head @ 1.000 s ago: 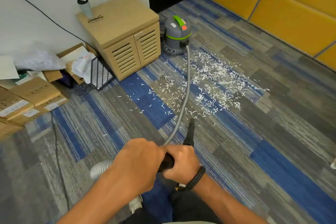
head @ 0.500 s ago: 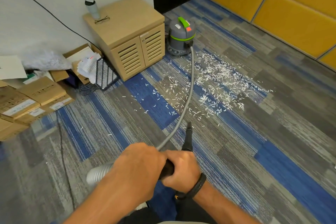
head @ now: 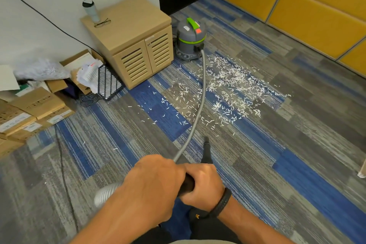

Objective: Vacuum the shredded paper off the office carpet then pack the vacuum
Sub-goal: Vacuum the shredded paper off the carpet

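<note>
Up close, both hands are wrapped round the black hose handle: the left hand [head: 152, 190] nearer the ribbed silver cuff, the right hand [head: 204, 184] just ahead of it. Its black crevice nozzle [head: 206, 150] points down at the carpet [head: 297, 144], short of the shredded paper [head: 227, 89]. The grey hose [head: 202, 95] arcs straight across that litter to the grey-and-green canister vacuum [head: 190, 41], parked beside a wooden cabinet [head: 134, 45] bearing a tumbler [head: 91, 11] and glasses [head: 102, 23]. Cardboard boxes [head: 29, 109] crowd the left wall.

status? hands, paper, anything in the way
Left hand and right hand both grip the black wand. Shredded paper not yet picked up, nozzle short of it. Hose lies across the paper.
</note>
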Demonstrator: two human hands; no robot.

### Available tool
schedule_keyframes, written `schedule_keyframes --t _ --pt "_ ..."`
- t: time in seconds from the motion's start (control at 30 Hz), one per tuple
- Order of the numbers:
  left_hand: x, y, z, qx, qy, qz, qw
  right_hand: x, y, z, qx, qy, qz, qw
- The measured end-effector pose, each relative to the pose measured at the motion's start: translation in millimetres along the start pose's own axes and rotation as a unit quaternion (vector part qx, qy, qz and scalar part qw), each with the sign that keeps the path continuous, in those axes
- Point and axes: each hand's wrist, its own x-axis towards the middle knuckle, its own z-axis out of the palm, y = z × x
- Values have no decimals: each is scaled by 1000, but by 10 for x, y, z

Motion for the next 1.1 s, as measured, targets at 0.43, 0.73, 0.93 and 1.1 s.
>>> schedule_keyframes --t 0.43,0.73,0.93,1.1 --pt "744 231 46 17 47 33 998 42 592 -319 -60 24 74 995" --pt "553 34 142 -19 41 0 999 130 433 -119 -55 18 51 997" --pt "361 -214 259 -26 61 12 998 246 257 53 -76 -10 33 996" --pt "601 -214 466 -64 74 20 995 201 419 -26 -111 -11 64 992"
